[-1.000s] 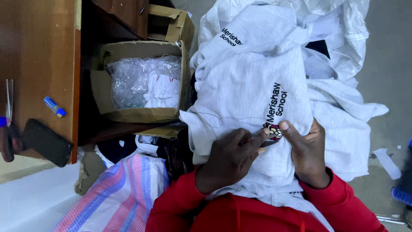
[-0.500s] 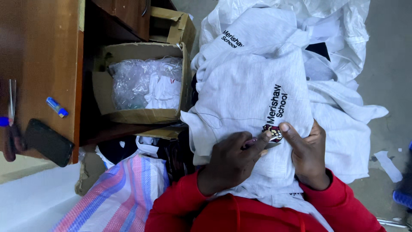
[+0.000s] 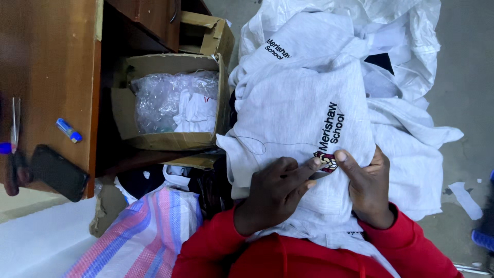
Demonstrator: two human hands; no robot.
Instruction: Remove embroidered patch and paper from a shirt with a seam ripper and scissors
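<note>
A light grey garment point(image 3: 298, 108) with dark lettering and a small red, black and white embroidered badge point(image 3: 326, 161) lies over my lap. My left hand point(image 3: 275, 193) rests on the cloth, its fingertips pinched together at the badge's left edge. My right hand point(image 3: 368, 190) grips the cloth from the right, thumb pressed just beside the badge. A thin dark thread point(image 3: 252, 145) loops across the fabric to the left of the badge. Both my sleeves are red. I cannot tell whether a needle is held.
More grey garments point(image 3: 288, 41) pile in a white sack point(image 3: 411, 46) behind. A cardboard box point(image 3: 123, 110) of plastic-wrapped items sits under a wooden desk point(image 3: 46, 67) bearing a black phone point(image 3: 57, 172), blue marker point(image 3: 68, 130) and scissors point(image 3: 14, 123). A striped woven bag point(image 3: 144, 231) lies at lower left.
My left fingertips have crept slightly closer onto the badge; the right hand and the garment stay almost still.
</note>
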